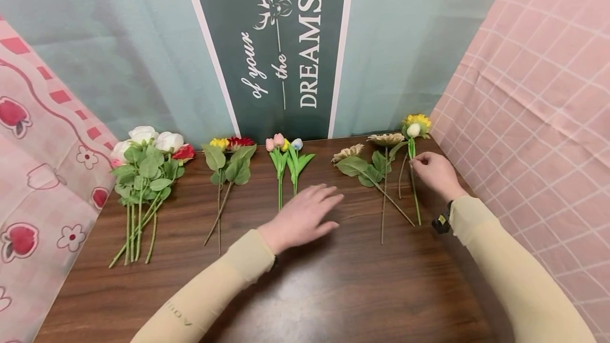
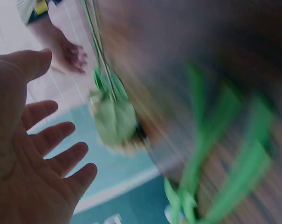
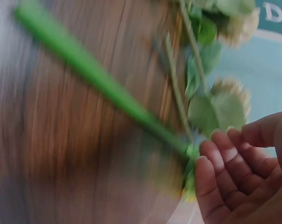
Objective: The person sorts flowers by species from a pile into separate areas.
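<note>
My left hand (image 1: 305,218), fingers spread and holding nothing, hovers over the table just right of the tulips (image 1: 287,144) in the head view. Their leaves (image 2: 243,186) blur past it in the left wrist view. At the far right, my right hand (image 1: 434,171) is beside the stem of a white tulip (image 1: 413,130), which lies over a yellow sunflower (image 1: 420,119). Its fingers (image 3: 213,158) are loosely curled, and no stem shows between them and the thumb. Two beige flowers (image 1: 385,140) with leafy brown stems lie to its left.
White roses (image 1: 169,142) with a red one (image 1: 185,152) lie at the far left of the brown table (image 1: 333,290). Nearby are a yellow flower (image 1: 220,143) and a dark red flower (image 1: 242,143). A green-grey cloth (image 1: 391,41) hangs behind, with pink cloths at both sides.
</note>
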### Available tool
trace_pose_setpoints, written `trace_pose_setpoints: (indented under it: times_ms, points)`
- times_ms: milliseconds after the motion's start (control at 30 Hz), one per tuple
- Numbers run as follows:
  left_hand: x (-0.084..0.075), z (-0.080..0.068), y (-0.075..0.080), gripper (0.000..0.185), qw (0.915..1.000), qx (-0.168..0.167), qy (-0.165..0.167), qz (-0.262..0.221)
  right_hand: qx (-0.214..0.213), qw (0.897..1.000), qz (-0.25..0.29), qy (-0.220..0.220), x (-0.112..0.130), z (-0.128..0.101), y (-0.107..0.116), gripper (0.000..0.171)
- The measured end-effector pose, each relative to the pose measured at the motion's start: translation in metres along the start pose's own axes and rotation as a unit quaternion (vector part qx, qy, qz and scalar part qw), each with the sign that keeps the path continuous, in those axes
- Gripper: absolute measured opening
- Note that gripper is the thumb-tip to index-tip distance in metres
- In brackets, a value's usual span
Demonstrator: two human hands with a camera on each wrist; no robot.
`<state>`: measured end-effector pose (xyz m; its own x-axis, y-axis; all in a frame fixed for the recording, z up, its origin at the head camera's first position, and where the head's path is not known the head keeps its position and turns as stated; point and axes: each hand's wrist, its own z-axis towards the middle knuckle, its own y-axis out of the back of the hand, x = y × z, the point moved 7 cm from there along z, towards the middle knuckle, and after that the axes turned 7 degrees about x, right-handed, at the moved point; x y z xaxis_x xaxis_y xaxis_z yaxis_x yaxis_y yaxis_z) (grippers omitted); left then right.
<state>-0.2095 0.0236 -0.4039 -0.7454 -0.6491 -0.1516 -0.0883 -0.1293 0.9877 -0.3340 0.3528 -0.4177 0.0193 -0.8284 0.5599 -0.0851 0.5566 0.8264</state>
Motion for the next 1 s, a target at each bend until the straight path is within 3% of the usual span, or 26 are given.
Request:
trace_pose_setpoints:
  times_ms: [167, 300, 533, 733, 1000]
  points:
    - [-0.037, 0.029, -0.017, 0.069, 0.9982, 0.038, -0.034, 0.033, 0.063, 0.996, 0.050, -0.036, -0.022, 0.006, -0.004, 0.041]
    - [-0.059, 0.049, -0.031, 0.068, 0.9968, 0.049, -0.047, 0.041, 0.111, 0.989, 0.077, -0.058, -0.033, 0.013, -0.013, 0.048]
    - [-0.087, 0.076, -0.042, 0.066, 0.9947, 0.045, -0.065, 0.066, 0.120, 0.987, 0.068, -0.086, -0.035, 0.020, -0.017, 0.044]
    - [-0.097, 0.082, -0.043, 0.065, 0.9931, 0.036, -0.079, 0.079, 0.120, 0.985, 0.074, -0.095, -0.032, 0.025, -0.020, 0.034]
    - [-0.088, 0.076, -0.042, 0.062, 0.9954, 0.036, -0.076, 0.046, 0.100, 0.982, 0.126, -0.098, -0.032, 0.022, -0.018, 0.034]
